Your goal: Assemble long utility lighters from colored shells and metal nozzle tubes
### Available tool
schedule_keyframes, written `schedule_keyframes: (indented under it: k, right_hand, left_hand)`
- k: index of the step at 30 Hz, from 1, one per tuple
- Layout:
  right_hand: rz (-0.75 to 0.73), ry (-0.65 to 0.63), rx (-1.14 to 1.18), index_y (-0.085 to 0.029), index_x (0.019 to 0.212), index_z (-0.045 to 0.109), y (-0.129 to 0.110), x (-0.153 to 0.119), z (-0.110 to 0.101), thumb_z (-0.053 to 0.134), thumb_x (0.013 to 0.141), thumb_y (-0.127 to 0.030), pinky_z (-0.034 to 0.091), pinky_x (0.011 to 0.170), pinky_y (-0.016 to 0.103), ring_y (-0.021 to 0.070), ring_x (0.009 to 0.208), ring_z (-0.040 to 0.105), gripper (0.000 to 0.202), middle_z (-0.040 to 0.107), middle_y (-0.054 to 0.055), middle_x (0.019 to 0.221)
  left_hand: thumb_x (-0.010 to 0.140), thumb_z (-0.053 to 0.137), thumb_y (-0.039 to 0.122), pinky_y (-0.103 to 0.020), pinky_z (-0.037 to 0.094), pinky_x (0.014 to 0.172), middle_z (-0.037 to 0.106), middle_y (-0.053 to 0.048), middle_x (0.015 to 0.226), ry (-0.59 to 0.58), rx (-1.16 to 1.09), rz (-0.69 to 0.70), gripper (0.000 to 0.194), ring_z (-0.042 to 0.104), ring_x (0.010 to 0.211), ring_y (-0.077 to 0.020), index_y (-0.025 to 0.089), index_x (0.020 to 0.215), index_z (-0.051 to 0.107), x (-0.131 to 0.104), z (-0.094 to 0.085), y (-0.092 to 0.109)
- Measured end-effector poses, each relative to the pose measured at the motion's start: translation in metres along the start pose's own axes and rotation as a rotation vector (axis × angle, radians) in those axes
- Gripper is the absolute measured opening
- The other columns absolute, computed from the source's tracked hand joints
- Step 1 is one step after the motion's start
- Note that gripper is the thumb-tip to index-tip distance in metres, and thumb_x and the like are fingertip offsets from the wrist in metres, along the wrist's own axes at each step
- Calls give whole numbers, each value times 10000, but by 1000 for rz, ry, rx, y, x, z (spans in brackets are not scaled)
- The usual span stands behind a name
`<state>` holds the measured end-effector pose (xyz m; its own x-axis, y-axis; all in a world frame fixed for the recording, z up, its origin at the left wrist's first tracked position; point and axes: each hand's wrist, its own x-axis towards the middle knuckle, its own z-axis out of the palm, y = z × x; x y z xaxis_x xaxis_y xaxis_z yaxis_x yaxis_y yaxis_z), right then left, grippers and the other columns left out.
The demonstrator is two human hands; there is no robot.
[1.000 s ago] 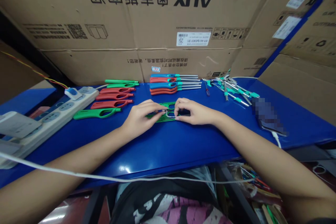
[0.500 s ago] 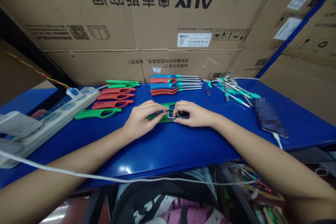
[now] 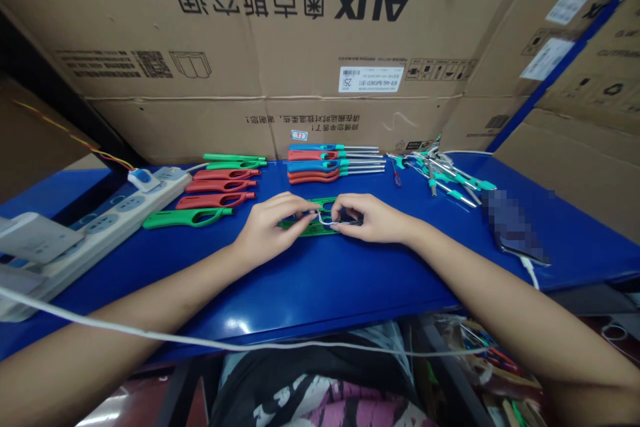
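In front of me, green lighter casings [image 3: 317, 229] lie on the blue table, partly hidden by my fingers. Over them my left hand [image 3: 278, 225] pinches one end of a thin white wire [image 3: 326, 222] between thumb and forefinger. A tiny part seems to sit at that fingertip, too small to name. The wire loops across to my right hand [image 3: 369, 217], whose fingers are closed on its other end. Beneath the right fingers shows a dark piece [image 3: 357, 221]; what it is cannot be made out.
Red and green casings [image 3: 217, 200] lie left, beside a white power strip [image 3: 125, 217]. Assembled lighters [image 3: 313, 165] are stacked behind. Metal tubes with teal parts [image 3: 450, 177], a small screwdriver [image 3: 397, 178] and a phone [image 3: 515, 227] lie right. A white cable [image 3: 225, 345] crosses low in front.
Both hands stay almost in the same place over the green casings. The right fingers shift slightly on the wire; the whole view moves a little.
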<state>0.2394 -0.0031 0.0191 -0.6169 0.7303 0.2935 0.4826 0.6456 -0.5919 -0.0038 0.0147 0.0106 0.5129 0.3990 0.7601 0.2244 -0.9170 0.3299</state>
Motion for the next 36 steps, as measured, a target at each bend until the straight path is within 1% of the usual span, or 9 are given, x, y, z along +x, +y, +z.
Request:
schedule_keyframes:
  k: [6, 11, 13, 17, 20, 24, 28, 32, 36]
  right_hand:
    - [64, 11, 51, -179, 975, 603, 0, -2, -3, 662, 865, -281, 346, 576, 218, 80, 593, 395, 162, 591, -23, 782]
    - [110, -27, 110, -186, 1114, 578, 1, -1, -5, 694, 848, -288, 372, 579, 210, 80, 605, 396, 308, 593, -19, 835]
    - [120, -32, 103, -177, 1077, 605, 2, -1, -5, 718, 833, -304, 375, 581, 212, 81, 608, 404, 297, 587, -19, 816]
    - [102, -11, 59, -160, 867, 631, 5, -1, -5, 753, 807, -321, 385, 589, 220, 86, 612, 446, 211, 572, -18, 751]
    - [71, -17, 65, -161, 849, 636, 5, -1, -5, 744, 818, -299, 406, 606, 230, 90, 615, 465, 177, 566, -20, 743]
    - [-39, -115, 57, -174, 910, 690, 2, -3, -10, 708, 843, -258, 464, 698, 263, 116, 734, 526, 109, 607, 29, 919]
    - [-50, -175, 14, -197, 1060, 686, 1, -7, -22, 668, 835, -196, 491, 797, 311, 148, 868, 563, 226, 605, 58, 1083]
    - [44, -132, -52, -169, 989, 675, 8, -13, -35, 664, 822, -200, 469, 728, 291, 147, 799, 544, 171, 646, 50, 975]
    - [135, -195, -92, -166, 900, 700, 16, -16, -43, 679, 846, -332, 445, 697, 286, 148, 749, 539, 175, 678, 36, 867]
  left_hand:
    - [898, 669, 203, -278, 549, 726, 758, -67, 900, 5, 3, -32, 126, 677, 791, -160, 177, 998, 743, 0, 0, 0]
    - [893, 675, 191, -276, 542, 718, 751, -71, 902, -22, -3, -20, 134, 665, 783, -156, 168, 1010, 736, -1, 0, -2]
    - [893, 676, 191, -276, 540, 712, 748, -73, 894, -33, -4, -17, 135, 661, 776, -155, 162, 1010, 735, -2, 0, -3]
    - [896, 671, 208, -272, 540, 695, 749, -69, 887, -47, 5, -27, 131, 661, 766, -155, 170, 1000, 741, -3, -1, -5]
    - [897, 667, 216, -259, 538, 679, 748, -66, 870, -55, 13, -37, 123, 662, 751, -150, 169, 979, 746, -2, -1, -7]
    - [904, 649, 234, -263, 552, 690, 747, -63, 844, -105, 29, -61, 133, 666, 737, -152, 175, 960, 754, -2, -2, -9]
    - [897, 649, 243, -276, 556, 714, 752, -62, 844, -165, 41, -83, 137, 673, 756, -163, 183, 952, 759, -2, -3, -12]
    - [890, 651, 223, -267, 543, 695, 758, -60, 846, -204, 37, -83, 138, 661, 746, -160, 182, 953, 766, -2, -5, -14]
    - [892, 648, 232, -240, 502, 607, 754, -50, 812, -248, 38, -100, 143, 605, 641, -130, 181, 945, 771, -2, -7, -13]
